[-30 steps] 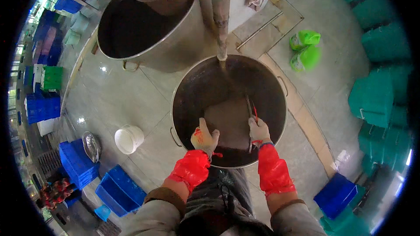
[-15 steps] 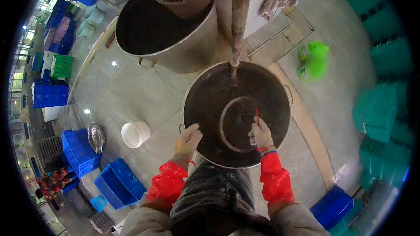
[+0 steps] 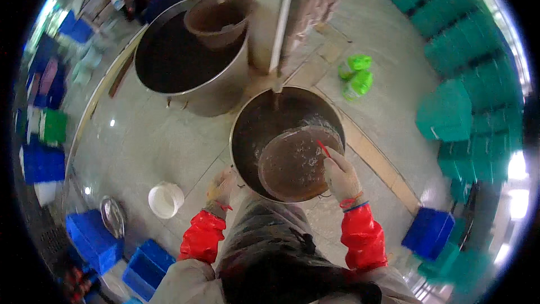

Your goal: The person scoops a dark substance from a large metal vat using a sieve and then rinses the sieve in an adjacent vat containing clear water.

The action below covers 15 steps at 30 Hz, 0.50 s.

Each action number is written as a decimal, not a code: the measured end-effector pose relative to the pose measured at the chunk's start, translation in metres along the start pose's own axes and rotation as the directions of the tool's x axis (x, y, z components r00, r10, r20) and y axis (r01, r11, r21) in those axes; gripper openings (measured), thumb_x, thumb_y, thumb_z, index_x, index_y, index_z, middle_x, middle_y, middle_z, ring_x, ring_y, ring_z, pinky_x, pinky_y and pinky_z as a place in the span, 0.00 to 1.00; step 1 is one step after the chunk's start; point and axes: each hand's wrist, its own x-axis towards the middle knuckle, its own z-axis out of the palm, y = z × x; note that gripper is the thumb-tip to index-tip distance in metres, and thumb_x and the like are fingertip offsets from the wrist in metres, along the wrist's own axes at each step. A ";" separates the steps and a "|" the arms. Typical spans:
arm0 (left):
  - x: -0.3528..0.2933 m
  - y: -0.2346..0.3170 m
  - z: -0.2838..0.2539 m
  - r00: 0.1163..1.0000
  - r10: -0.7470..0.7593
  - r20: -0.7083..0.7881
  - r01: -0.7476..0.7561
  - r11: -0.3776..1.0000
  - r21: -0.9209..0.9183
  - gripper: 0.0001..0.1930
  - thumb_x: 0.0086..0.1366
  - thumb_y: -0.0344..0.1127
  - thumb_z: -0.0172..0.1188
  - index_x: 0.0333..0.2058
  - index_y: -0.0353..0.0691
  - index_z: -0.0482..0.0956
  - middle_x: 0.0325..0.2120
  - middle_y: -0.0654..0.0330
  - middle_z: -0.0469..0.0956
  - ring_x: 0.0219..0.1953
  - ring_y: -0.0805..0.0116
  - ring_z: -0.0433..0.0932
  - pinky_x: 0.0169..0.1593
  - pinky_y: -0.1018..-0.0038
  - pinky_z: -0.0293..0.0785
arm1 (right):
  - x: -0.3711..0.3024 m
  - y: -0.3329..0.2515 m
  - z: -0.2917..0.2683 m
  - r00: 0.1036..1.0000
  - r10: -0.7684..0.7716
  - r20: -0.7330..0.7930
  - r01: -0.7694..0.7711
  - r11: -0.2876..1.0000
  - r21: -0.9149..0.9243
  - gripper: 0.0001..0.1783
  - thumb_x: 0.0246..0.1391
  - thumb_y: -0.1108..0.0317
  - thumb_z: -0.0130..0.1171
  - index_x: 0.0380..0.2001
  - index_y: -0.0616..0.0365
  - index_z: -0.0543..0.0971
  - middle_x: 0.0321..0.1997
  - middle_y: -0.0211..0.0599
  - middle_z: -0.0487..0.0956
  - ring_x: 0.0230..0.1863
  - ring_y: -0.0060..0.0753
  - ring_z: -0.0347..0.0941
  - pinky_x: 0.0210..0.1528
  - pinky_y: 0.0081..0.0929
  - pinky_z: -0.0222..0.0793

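Note:
A large round metal pot [image 3: 241,114] of dark liquid stands in front of me. Inside it, a round brown pan-like vessel [image 3: 289,171] sits tilted, with ripples and bubbles about it; whether it is a basin or a sieve I cannot tell. My gloved right hand [image 3: 342,179] is closed on a thin red stick [image 3: 323,148] at the vessel's right rim. Its fingers overlap that rim, and whether they also grip it is hidden. My gloved left hand [image 3: 221,184] hangs just outside the pot's left side, blurred, with no held object visible.
A pipe [image 3: 279,50] comes down at the pot's far rim. Beyond, a bigger metal vat [image 3: 216,93] holds a brown bucket [image 3: 225,38]. A white bucket [image 3: 166,200] and blue crates [image 3: 147,270] stand left. Green bags [image 3: 356,77] and stacked teal bins [image 3: 444,110] are right.
My left hand has moved left, off the pot's rim. The brown vessel shows more of its surface and the liquid ripples more. My right hand still holds the red stick. The view has shifted.

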 end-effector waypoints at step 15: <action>-0.049 -0.055 0.229 0.398 -0.513 0.760 0.601 0.772 0.207 0.33 0.69 0.60 0.54 0.65 0.46 0.66 0.62 0.57 0.71 0.57 0.58 0.76 0.57 0.58 0.72 | -0.268 0.004 -0.108 0.919 -0.129 -0.373 0.176 0.980 0.095 0.23 0.68 0.70 0.48 0.64 0.62 0.71 0.33 0.31 0.78 0.33 0.22 0.76 0.38 0.24 0.73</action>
